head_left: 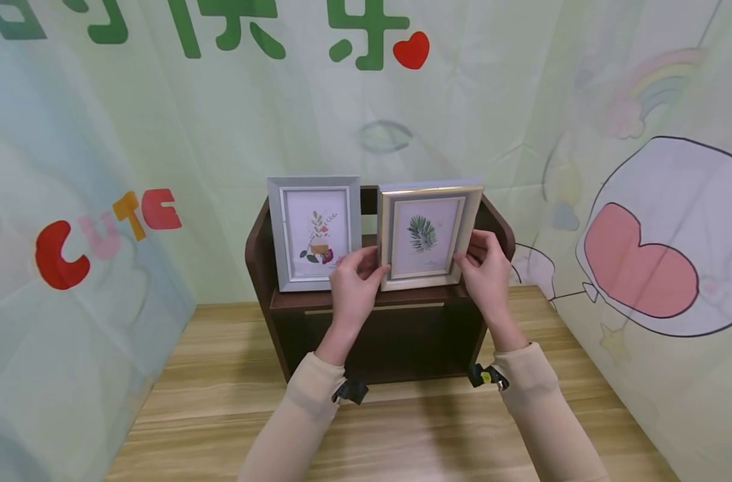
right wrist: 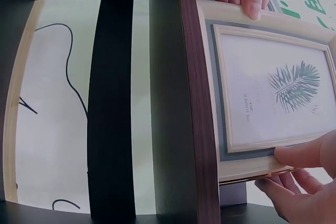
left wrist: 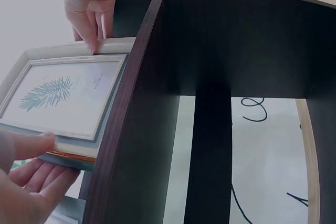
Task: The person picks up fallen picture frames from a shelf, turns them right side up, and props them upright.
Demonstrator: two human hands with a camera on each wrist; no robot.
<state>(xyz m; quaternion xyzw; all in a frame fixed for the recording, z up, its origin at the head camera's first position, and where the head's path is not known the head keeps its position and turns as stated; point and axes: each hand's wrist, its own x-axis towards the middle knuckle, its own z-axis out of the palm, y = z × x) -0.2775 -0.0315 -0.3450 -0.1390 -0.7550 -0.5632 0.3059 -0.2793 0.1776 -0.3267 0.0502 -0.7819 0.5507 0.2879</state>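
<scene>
A cream and gold picture frame [head_left: 423, 234] with a green leaf print stands on the top shelf of a dark brown rack [head_left: 372, 298]. My left hand [head_left: 355, 284] pinches its left edge, thumb on the front and fingers behind. At its right edge my right hand [head_left: 486, 274] grips it the same way. Both wrist views show the leaf frame [left wrist: 63, 98] between the two hands, close to the shelf's front edge. A silver-white picture frame [head_left: 314, 234] with a flower print stands upright to the left, its lower right corner partly behind my left hand.
The rack's lower compartment [head_left: 390, 341] is open at the front. It stands on a wood-grain surface [head_left: 221, 375]. Printed cloth walls [head_left: 221, 134] with a red heart, letters and a balloon drawing enclose the back and sides.
</scene>
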